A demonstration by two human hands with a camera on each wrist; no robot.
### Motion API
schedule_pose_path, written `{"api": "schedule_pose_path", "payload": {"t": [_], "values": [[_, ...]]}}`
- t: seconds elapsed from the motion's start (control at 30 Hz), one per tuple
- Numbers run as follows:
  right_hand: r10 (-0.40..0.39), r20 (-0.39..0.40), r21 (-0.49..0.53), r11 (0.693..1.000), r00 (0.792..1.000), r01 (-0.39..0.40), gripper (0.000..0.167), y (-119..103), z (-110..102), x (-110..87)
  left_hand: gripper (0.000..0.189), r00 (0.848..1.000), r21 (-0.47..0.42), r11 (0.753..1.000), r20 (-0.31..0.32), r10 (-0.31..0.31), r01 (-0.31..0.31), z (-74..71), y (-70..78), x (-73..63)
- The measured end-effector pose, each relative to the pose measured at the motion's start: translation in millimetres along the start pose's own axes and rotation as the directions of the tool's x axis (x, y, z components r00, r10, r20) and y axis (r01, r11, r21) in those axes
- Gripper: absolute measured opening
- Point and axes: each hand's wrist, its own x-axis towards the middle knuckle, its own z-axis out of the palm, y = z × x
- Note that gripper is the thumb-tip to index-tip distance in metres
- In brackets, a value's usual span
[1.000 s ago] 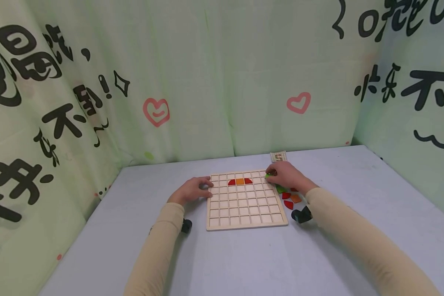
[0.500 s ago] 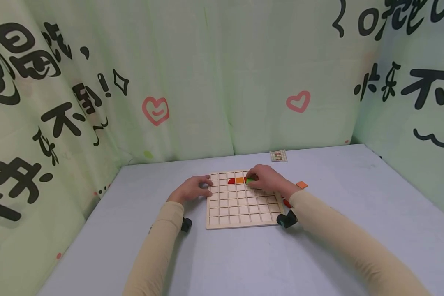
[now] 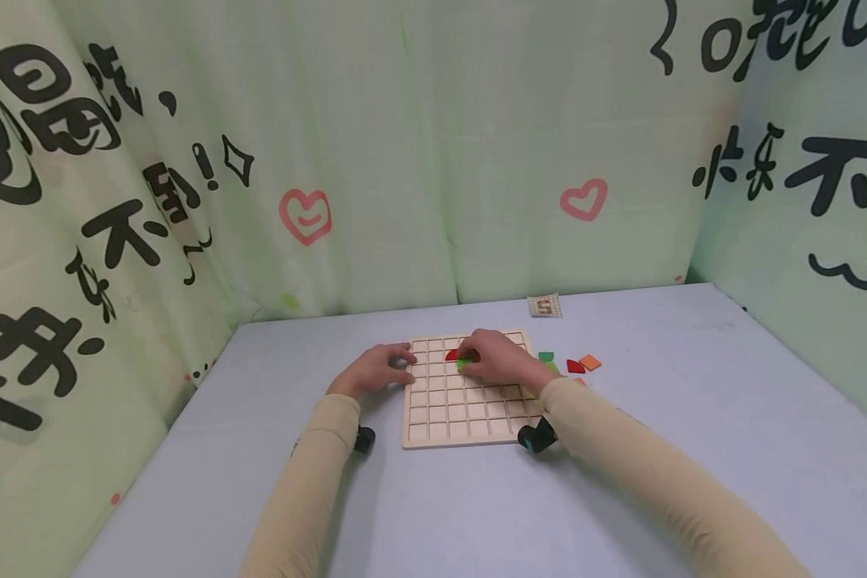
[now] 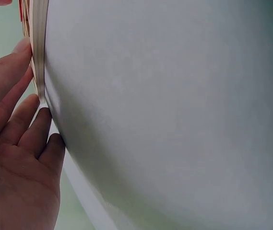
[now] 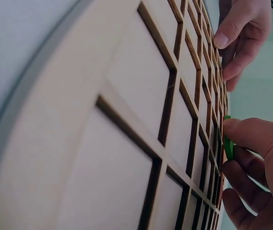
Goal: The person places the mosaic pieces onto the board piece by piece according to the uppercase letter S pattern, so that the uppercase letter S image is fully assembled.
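Bench [image 3: 433,514] with plain pale lilac-white top. Behind bench, pale green back curtain [image 3: 419,160], soft vertical folds, two pinkish-red hearts [image 3: 307,221], one with smile inside. Left of bench, side curtain [image 3: 36,281] with deeper folds, big black writing [image 3: 116,241]. Right of bench, pale green wall cloth [image 3: 780,241], more black characters [image 3: 831,172], wavy line [image 3: 856,278]. Light soft, fairly even.

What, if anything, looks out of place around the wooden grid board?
Nothing looks damaged. The orange square tile and red quarter-circle tile lie loose beside the wooden grid board, askew to its neat rows.
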Motion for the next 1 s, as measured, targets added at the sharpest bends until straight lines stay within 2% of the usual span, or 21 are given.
{"api": "schedule_pose_path", "payload": {"t": [0.37,0.77,1.0], "values": [[-0.03,0.012,-0.013,0.999,0.999,0.03,0.021,-4.8,5.0,3.6,0.034,1.0,-0.003,1.0,0.001,0.01,-0.01,0.3,0.7,-2.0],[-0.065,-0.018,-0.022,0.998,0.998,0.065,0.02,-9.8,6.6,8.4,0.034,0.999,0.01,0.999,0.002,0.034,-0.034,-1.1,-0.2,-0.8],[-0.048,-0.001,-0.022,0.999,0.999,0.048,0.023,-10.4,9.1,10.9,0.034,0.999,0.008,0.999,0.007,0.035,-0.035,-1.4,-0.5,-0.6]]}}
